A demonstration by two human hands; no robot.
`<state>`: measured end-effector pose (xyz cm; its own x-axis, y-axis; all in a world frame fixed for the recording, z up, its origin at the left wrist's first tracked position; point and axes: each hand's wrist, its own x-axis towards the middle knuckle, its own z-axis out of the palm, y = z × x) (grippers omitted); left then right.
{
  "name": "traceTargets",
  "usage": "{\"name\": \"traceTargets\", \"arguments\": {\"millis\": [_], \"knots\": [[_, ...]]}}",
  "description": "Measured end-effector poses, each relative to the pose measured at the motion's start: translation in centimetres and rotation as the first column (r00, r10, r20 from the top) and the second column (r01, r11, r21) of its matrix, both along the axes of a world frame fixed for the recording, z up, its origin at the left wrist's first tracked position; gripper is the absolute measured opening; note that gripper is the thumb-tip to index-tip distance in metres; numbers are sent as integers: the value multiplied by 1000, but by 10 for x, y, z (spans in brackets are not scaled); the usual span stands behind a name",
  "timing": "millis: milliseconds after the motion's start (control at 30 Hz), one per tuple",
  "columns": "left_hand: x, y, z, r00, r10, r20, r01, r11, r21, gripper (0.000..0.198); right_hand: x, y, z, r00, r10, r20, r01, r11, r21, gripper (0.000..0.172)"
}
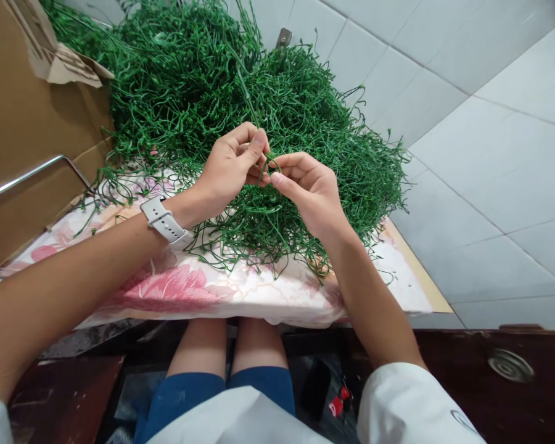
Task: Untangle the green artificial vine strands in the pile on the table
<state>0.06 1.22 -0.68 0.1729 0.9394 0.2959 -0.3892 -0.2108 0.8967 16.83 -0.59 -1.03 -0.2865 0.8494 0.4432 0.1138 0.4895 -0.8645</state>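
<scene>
My left hand (238, 157), with a white watch strap on its wrist, pinches a thin green plastic plant stem (246, 92) whose upper length rises above the fingers. Close beside it, my right hand (308, 188) is closed with thumb and forefinger on the stem's lower strands, which curve between both hands. Behind and under the hands spreads a large heap of green artificial stems (180, 80) with small buds at their tips. Loose strands trail onto the floral cloth (176, 290) in front. The fingertips partly hide the spot where the strands meet.
At the left stands a cardboard box (46, 135) with a metal bar (23, 179) in front of it. White tiled wall (481, 160) closes off the back and right. Below the cloth's front edge are my legs, a dark object and a small red item (337, 404).
</scene>
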Motion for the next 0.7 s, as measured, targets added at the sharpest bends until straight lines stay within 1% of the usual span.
{"name": "traceTargets", "arguments": {"millis": [133, 300, 400, 500, 633, 700], "knots": [[0, 0, 3, 1000, 5, 20, -5, 999, -33, 23, 2, 1, -1, 1000, 30, -3, -30, 999, -29, 38], [0, -3, 9, 995, -20, 95, 27, 997, -78, 22, 8, 0, 3, 992, 46, 113, -46, 999, -8, 37], [-1, -4, 11, 987, -39, 156, 55, 993, -102, 25, 10, -3, 7, 987, 47, 156, -48, 999, 3, 38], [-4, -4, 12, 975, -55, 215, 83, 989, -126, 28, 11, -4, 8, 985, 59, 162, -61, 998, 9, 43], [-9, -1, 15, 975, -39, 218, 81, 979, -185, 22, 14, -1, 6, 985, 22, 169, -30, 998, 47, 48], [-11, 0, 17, 974, -34, 225, 82, 975, -206, 23, 15, 2, 5, 982, 6, 191, -18, 998, 65, 47]]}}
